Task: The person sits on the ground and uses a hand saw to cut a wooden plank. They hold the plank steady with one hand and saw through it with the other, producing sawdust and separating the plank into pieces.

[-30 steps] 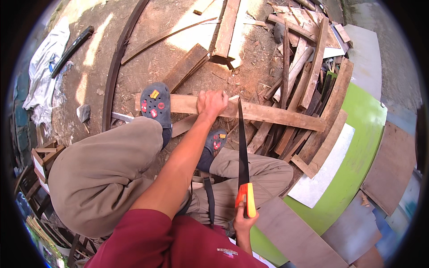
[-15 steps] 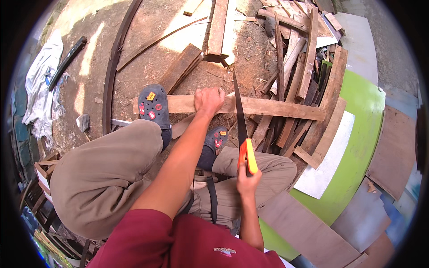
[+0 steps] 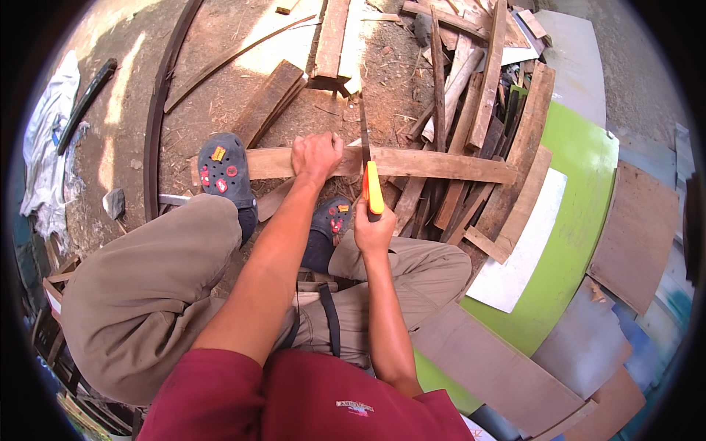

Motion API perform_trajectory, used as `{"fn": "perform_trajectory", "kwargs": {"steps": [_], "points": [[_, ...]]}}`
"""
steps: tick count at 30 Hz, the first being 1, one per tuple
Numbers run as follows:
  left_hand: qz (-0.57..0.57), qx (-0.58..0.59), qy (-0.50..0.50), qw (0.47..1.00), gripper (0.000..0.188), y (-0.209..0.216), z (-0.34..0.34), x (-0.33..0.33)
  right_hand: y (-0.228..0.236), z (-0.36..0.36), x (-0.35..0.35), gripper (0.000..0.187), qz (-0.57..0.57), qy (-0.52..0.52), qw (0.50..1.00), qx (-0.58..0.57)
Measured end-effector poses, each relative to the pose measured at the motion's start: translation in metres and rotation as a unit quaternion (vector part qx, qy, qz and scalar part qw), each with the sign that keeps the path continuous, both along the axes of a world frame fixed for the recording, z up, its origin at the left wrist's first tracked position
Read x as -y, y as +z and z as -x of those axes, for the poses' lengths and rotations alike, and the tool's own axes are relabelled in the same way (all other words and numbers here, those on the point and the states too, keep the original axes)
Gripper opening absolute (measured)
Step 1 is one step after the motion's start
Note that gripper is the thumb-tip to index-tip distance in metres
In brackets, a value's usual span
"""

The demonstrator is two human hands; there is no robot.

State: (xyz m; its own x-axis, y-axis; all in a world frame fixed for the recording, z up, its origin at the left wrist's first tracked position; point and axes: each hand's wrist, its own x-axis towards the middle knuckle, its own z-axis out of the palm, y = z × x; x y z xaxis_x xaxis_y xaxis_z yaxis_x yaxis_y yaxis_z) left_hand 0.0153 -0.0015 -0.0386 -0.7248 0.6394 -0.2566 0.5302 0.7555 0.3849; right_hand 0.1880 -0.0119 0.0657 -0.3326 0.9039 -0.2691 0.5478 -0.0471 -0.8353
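One left hand (image 3: 317, 156) clamps the center-frame plank (image 3: 441, 165), right hand (image 3: 375, 229) grips the handsaw (image 3: 374, 187): sawing, I'd judge, needing straight strokes next!

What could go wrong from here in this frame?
The bare left grip holds a long flat brown plank near the dark metal saw blade; a slip might cause a cut.
The plank's right part lies over loose brown wood pieces, so it may rock.
The dark grey perforated clog over its left part could slide, letting it shift.
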Motion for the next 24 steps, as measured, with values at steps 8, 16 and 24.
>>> {"fn": "perform_trajectory", "kwargs": {"steps": [8, 16, 24], "points": [[-0.021, 0.006, 0.009, 1.000, 0.038, -0.006, 0.000, 0.012, 0.138, -0.140, 0.090, 0.013, 0.137, -0.020, 0.987, 0.087], [-0.017, 0.013, -0.038, 0.999, 0.043, -0.007, 0.002, 0.002, -0.007, -0.007, -0.013, 0.020, 0.037, -0.011, 0.999, 0.017], [-0.010, 0.022, -0.007, 1.000, 0.045, -0.002, 0.008, 0.009, 0.120, -0.079, 0.064, 0.010, 0.088, 0.041, 0.991, 0.091]]}}
